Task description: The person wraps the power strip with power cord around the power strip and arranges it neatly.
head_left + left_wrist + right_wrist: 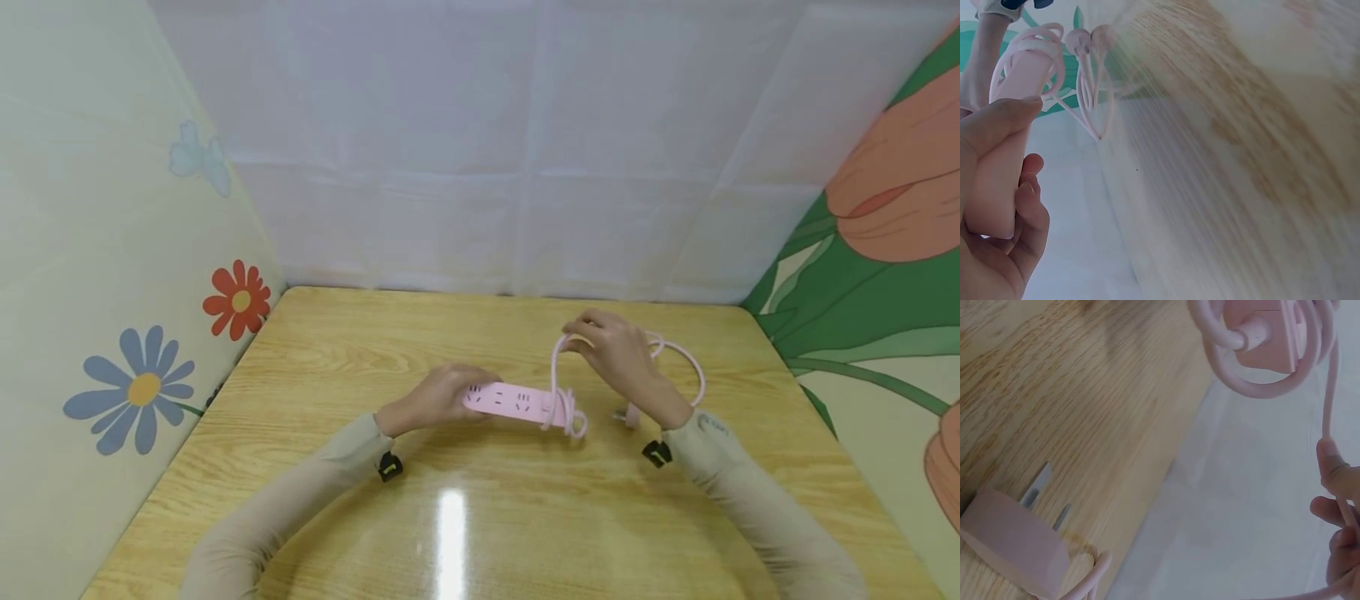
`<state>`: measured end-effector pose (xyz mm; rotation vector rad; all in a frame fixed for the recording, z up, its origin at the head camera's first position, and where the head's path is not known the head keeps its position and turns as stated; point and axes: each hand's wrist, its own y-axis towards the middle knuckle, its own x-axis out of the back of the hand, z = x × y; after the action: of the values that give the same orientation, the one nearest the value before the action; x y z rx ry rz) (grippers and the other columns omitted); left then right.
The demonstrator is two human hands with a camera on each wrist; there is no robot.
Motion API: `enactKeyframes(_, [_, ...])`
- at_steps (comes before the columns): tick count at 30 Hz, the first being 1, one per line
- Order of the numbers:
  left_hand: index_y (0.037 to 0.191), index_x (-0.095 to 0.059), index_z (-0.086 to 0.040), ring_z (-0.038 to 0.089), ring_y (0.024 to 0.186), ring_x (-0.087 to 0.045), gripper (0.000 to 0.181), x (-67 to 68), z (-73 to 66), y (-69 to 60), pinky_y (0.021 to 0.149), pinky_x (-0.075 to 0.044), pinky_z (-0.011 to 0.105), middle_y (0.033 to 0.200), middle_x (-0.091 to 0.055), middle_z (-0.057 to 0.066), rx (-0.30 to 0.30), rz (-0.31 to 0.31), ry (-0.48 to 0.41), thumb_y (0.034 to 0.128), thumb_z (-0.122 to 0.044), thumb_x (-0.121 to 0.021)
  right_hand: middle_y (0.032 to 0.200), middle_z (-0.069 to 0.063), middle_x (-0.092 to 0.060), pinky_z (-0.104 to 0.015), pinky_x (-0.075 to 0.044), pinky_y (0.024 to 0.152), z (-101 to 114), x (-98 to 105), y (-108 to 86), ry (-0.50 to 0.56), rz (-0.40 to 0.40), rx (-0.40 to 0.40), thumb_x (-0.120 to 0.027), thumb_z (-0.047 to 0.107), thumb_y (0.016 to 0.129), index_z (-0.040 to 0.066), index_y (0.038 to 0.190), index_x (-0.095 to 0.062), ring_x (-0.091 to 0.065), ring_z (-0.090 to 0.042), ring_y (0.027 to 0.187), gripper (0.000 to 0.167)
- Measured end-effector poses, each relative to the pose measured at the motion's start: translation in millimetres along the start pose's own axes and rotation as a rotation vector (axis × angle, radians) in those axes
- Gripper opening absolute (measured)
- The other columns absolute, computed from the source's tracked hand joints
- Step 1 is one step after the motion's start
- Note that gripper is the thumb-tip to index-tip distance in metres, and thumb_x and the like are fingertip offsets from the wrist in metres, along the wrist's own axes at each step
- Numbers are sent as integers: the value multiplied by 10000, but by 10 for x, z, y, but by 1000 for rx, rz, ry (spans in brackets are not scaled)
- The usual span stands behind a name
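Note:
A pink power strip [510, 401] with sockets on its upper face is held above the table by my left hand [442, 398], which grips its left end. In the left wrist view, the thumb lies along one side of the strip [999, 181] and the fingers curl round the other. Loops of pink cord [558, 407] wrap the strip's right end. My right hand [618, 354] pinches the cord up and to the right of those loops, as the right wrist view shows at the fingers [1335, 472]. The plug [1016, 540] lies on the table, metal prongs bare.
Loose cord [699, 367] curves beyond my right wrist. The wooden table [360, 333] meets a white cloth backdrop [480, 225] at its far edge. Flower-printed panels stand at the left [142, 275] and right [900, 333].

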<state>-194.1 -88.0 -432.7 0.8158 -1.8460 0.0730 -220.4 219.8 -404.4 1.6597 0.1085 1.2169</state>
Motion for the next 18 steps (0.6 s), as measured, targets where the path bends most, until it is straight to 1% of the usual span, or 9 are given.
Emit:
enactKeyframes(7, [1222,-647,31,189,846,-687,510,-11,5,3,666,-518,134,1143,-693,170,-24,-30,-42,778,-135,-831,839,-94,-687,-302,-482,445,-12,-7,1,-6,-1,-8,-869,211,713,40,893,-759,-616,-208,596,271])
enactKeyframes(13, [1217,-653,25,175,840,-680,525,-17,19,7,660,-521,141,1130,-698,165,-47,-54,-64,759,-143,-847,844,-87,-679,-296,-493,474,-38,-27,-20,12,31,-17,-857,236,726,58,915,-758,-612,-209,629,278])
enactKeyframes(15, [1221,-653,22,158,835,-673,534,-21,25,6,656,-524,147,1126,-700,160,-44,-57,-82,755,-146,-851,854,-85,-678,-296,-491,477,-44,-31,-33,14,43,-20,-851,249,728,71,932,-760,-613,-213,639,286])
enactKeyframes(18, [1232,-646,25,122,802,-659,551,-30,28,1,633,-535,168,1121,-701,159,-21,-60,-143,751,-145,-856,883,-89,-679,-293,-479,466,-49,-32,-54,8,63,-32,-840,270,736,91,964,-766,-614,-220,646,299])
